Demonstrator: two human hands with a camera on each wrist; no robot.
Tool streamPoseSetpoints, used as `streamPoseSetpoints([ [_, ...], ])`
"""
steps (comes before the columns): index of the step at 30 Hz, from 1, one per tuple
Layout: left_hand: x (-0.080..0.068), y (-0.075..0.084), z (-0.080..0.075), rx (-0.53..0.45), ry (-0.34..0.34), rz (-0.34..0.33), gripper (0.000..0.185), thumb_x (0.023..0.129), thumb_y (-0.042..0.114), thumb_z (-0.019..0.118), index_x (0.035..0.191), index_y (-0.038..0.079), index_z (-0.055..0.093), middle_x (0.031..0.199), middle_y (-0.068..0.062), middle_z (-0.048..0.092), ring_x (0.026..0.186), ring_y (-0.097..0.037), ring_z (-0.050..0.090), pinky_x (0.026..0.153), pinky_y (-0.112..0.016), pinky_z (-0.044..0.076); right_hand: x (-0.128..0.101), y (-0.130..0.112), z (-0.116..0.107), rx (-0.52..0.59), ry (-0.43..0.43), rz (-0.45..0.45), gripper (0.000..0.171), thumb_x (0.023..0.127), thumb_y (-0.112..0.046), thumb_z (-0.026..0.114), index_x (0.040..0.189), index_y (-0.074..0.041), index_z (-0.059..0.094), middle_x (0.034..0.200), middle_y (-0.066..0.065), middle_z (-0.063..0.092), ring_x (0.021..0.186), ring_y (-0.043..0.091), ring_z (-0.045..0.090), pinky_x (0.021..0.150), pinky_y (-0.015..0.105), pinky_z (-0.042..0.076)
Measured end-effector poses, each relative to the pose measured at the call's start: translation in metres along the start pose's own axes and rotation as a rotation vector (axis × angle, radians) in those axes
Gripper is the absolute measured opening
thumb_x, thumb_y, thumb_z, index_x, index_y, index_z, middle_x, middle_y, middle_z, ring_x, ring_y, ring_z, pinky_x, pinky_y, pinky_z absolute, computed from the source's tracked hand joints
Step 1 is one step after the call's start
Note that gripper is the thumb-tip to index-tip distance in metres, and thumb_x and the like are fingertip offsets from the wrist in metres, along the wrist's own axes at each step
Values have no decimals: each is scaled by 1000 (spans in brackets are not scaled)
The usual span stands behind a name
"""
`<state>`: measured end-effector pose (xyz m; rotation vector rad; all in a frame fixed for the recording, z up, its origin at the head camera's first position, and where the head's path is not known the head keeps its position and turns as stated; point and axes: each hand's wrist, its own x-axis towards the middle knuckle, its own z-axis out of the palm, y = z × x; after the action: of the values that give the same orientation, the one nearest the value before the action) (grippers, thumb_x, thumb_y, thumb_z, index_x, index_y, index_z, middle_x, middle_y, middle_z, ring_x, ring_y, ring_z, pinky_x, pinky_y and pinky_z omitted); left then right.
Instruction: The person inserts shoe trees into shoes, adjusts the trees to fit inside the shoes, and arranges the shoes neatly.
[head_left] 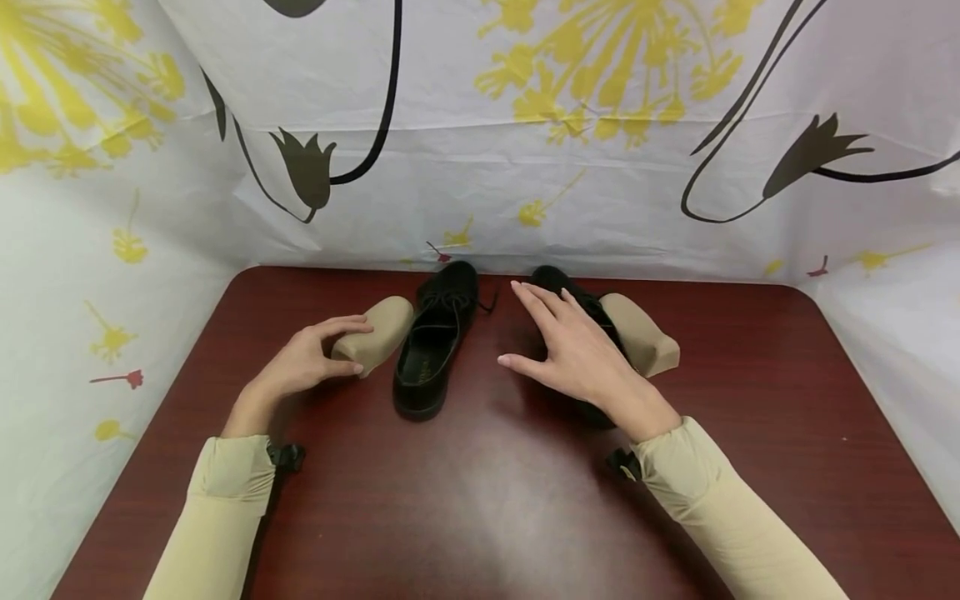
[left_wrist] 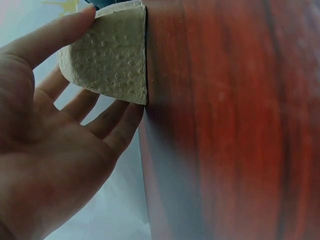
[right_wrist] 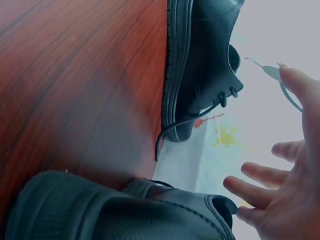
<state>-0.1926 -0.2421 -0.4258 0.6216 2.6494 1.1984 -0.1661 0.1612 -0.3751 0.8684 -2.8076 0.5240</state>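
A beige shoe insert (head_left: 375, 335) was gripped by the left hand (head_left: 303, 362) on the dark red counter (head_left: 480, 500), with the thumb laid over its top and the fingers curled beneath it; in the left wrist view its textured face (left_wrist: 107, 55) was seen resting against the counter. Just beside it, a black lace-up shoe (head_left: 437, 337) was stood with its toe toward the patterned backdrop (head_left: 480, 125). The right hand (head_left: 573, 354) was held open, fingers straight and spread, over a second black shoe (right_wrist: 120, 210), which was largely hidden in the head view. A second beige insert (head_left: 641, 333) was lying against that shoe's far side.
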Motion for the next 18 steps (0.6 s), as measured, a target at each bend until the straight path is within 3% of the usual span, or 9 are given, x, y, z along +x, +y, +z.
streamPoseSetpoints([
  [11, 0, -5, 0, 14, -7, 38, 57, 83, 15, 82, 137, 16, 62, 146, -7, 53, 141, -29, 39, 111, -50, 32, 4, -9, 8, 12, -6, 3, 92, 89, -61, 64, 159, -16, 23, 154, 11, 38, 140, 26, 40, 121, 46, 13],
  [18, 0, -7, -1, -26, -10, 43, 54, 84, 15, 81, 135, 14, 63, 143, -8, 55, 141, -29, 39, 108, -50, 34, 7, -12, 13, 36, -14, 4, 93, 89, -61, 64, 159, -16, 23, 155, 9, 37, 141, 24, 39, 120, 49, 14],
])
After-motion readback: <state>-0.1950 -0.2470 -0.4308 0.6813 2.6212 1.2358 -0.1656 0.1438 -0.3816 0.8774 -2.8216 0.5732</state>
